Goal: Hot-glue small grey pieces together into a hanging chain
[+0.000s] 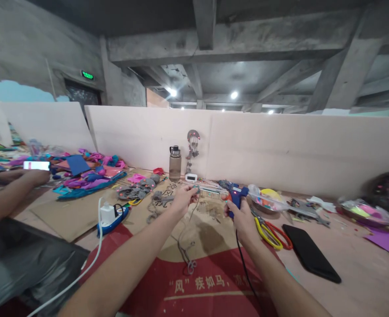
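My right hand (240,216) grips a blue hot glue gun (236,196) with a red light lit, its nozzle pointing left; a black cord (244,264) runs from it toward me. My left hand (184,198) pinches a small grey piece (196,189) just left of the nozzle, with a thin grey cord (185,246) hanging from it down onto the cardboard. Grey felt cut-outs (135,192) lie behind my left hand.
Yellow and red scissors (269,232) and a black phone (310,258) lie to the right. A brown water bottle (175,164) stands at the foam wall. A power strip (112,216) sits left. Another person's arm (9,193) holds a phone (36,165) by coloured felt scraps (89,175).
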`<state>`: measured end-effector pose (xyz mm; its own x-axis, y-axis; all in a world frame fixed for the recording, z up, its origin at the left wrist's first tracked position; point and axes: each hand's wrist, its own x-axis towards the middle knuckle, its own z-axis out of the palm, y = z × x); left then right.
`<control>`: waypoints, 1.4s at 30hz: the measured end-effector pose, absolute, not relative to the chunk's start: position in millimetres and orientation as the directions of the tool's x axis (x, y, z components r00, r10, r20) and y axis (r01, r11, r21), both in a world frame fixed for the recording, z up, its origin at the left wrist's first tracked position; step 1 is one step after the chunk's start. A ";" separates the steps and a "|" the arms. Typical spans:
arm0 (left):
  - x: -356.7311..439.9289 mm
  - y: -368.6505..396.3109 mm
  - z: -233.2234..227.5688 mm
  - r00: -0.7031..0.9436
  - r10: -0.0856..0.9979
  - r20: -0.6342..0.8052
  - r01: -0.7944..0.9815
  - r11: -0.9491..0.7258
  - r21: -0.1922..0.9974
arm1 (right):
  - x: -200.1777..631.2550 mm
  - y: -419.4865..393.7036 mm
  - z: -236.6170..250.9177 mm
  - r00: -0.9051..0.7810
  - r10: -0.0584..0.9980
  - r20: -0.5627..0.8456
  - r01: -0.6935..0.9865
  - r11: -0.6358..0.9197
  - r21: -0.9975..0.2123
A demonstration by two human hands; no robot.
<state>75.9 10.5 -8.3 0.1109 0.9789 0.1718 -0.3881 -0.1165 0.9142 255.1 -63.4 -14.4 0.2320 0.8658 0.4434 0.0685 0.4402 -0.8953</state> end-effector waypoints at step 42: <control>66.6 23.1 -46.5 0.181 0.956 0.228 -0.235 -0.183 0.954 | 238.1 -75.8 -26.9 -0.056 0.829 0.556 0.660 0.449 -0.603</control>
